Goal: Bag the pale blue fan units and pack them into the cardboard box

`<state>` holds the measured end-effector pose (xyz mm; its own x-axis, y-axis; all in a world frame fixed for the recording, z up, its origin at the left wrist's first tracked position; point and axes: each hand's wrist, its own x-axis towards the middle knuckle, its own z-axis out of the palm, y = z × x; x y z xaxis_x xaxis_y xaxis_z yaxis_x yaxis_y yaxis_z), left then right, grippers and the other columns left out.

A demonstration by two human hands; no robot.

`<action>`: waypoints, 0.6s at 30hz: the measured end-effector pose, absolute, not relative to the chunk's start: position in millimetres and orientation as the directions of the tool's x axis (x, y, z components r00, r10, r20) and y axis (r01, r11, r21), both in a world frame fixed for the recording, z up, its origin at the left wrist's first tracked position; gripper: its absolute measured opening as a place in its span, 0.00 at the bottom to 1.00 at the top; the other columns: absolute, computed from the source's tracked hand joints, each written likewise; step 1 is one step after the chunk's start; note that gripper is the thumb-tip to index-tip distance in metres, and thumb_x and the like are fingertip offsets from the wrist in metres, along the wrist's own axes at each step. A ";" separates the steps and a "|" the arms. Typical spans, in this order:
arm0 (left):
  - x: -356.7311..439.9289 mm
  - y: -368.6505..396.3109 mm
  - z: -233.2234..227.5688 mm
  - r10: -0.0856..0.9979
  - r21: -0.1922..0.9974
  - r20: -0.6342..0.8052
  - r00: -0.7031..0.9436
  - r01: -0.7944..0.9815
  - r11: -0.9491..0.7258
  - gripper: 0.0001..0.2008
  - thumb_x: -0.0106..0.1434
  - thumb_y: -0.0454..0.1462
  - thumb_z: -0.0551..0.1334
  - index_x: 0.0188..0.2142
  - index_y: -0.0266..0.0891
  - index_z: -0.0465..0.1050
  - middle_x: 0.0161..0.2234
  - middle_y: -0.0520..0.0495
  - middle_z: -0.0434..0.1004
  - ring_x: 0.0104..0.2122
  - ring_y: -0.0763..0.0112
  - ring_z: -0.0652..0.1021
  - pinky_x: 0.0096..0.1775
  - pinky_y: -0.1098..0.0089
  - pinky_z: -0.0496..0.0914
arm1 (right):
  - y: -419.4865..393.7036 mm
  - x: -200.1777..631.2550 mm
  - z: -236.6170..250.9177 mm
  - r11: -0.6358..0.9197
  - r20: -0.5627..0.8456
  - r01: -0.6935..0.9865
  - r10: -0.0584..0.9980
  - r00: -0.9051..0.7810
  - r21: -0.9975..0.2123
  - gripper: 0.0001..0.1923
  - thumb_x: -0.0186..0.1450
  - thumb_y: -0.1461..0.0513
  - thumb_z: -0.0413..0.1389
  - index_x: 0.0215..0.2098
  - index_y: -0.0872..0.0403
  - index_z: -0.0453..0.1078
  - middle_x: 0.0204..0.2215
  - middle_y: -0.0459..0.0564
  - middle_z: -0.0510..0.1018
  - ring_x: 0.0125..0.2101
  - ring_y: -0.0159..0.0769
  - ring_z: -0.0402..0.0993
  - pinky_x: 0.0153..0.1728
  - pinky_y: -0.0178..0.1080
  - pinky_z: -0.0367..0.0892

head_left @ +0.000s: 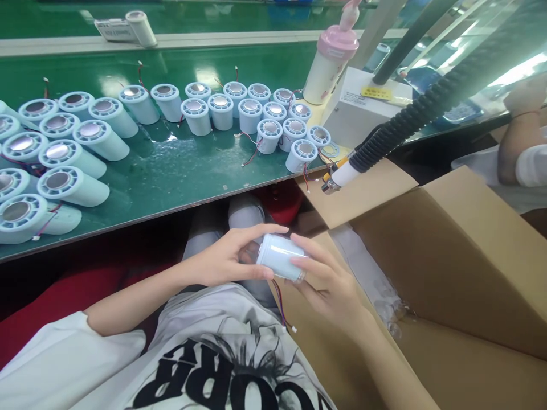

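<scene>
Between my two hands, above my lap, is a light-blue cylindrical battery pack (280, 256) lying on its side. Thin red, blue and dark wires with small white plugs (285, 327) hang down from it. My left hand (239, 253) grips its left end, thumb below and fingers over the top. Around the right end are the fingers of my right hand (327, 273). A shiny clear film seems to cover the pack. On the green bench beyond my hands stand several similar blue cylinders (268, 136) with silvery centres, and more lean in a cluster (64, 151) at the left.
An open cardboard box (478, 245) with clear plastic bags (371, 273) stands at my right. A black corrugated hose (405, 125) with a metal nozzle reaches over the bench edge. Behind it are a grey machine (356, 105) and a pink-topped bottle (331, 57). Another person's arm (519, 131) shows far right.
</scene>
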<state>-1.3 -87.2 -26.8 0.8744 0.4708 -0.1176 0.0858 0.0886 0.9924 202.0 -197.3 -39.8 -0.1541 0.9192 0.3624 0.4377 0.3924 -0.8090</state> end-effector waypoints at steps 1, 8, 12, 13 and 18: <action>-1.9 -86.3 -27.0 0.460 0.995 -0.100 0.882 0.075 0.073 0.34 0.56 0.40 0.68 0.60 0.44 0.59 0.49 0.42 0.72 0.42 0.65 0.77 0.40 0.70 0.74 | -197.5 202.4 -38.3 0.326 0.297 0.392 0.945 -0.136 -0.860 0.29 0.59 0.70 0.59 0.54 0.39 0.63 0.60 0.47 0.66 0.58 0.42 0.63 0.55 0.49 0.65; -5.4 -80.3 -28.5 0.371 0.999 -0.018 0.929 0.000 0.048 0.36 0.56 0.33 0.67 0.62 0.47 0.57 0.60 0.40 0.64 0.55 0.58 0.71 0.52 0.63 0.70 | -198.1 205.6 -31.8 -0.109 -0.110 0.015 0.992 -0.060 -0.994 0.21 0.59 0.61 0.62 0.50 0.44 0.70 0.50 0.48 0.75 0.36 0.38 0.78 0.35 0.40 0.75; -0.7 -82.7 -37.7 0.333 0.983 -0.081 0.939 0.019 0.185 0.37 0.57 0.33 0.66 0.63 0.44 0.55 0.59 0.39 0.66 0.54 0.58 0.72 0.52 0.62 0.70 | -197.0 203.4 -37.1 -0.156 -0.159 0.131 0.987 -0.010 -0.979 0.21 0.56 0.63 0.63 0.49 0.46 0.73 0.46 0.49 0.77 0.29 0.35 0.76 0.34 0.40 0.74; 0.6 -83.6 -40.7 0.331 0.975 -0.101 0.938 0.027 0.221 0.37 0.58 0.33 0.66 0.64 0.45 0.54 0.59 0.40 0.66 0.54 0.59 0.72 0.52 0.63 0.70 | -196.9 200.7 -39.6 -0.193 -0.195 0.105 0.981 -0.009 -0.976 0.22 0.57 0.62 0.62 0.50 0.47 0.72 0.44 0.49 0.78 0.32 0.36 0.76 0.36 0.41 0.74; 5.4 -69.4 -57.4 0.382 0.931 -0.323 0.866 0.219 0.291 0.27 0.62 0.40 0.62 0.60 0.47 0.60 0.50 0.46 0.74 0.38 0.69 0.78 0.31 0.78 0.72 | -190.0 218.4 -61.6 -0.239 -0.247 0.113 0.967 -0.065 -0.964 0.25 0.63 0.51 0.55 0.57 0.49 0.66 0.52 0.49 0.75 0.46 0.42 0.74 0.47 0.43 0.70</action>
<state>5.4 -69.4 -57.4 0.8657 0.3823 -0.3232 0.2191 0.2913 0.9312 218.4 -190.0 -61.6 -0.0647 0.9667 -0.2475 0.1131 -0.2393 -0.9643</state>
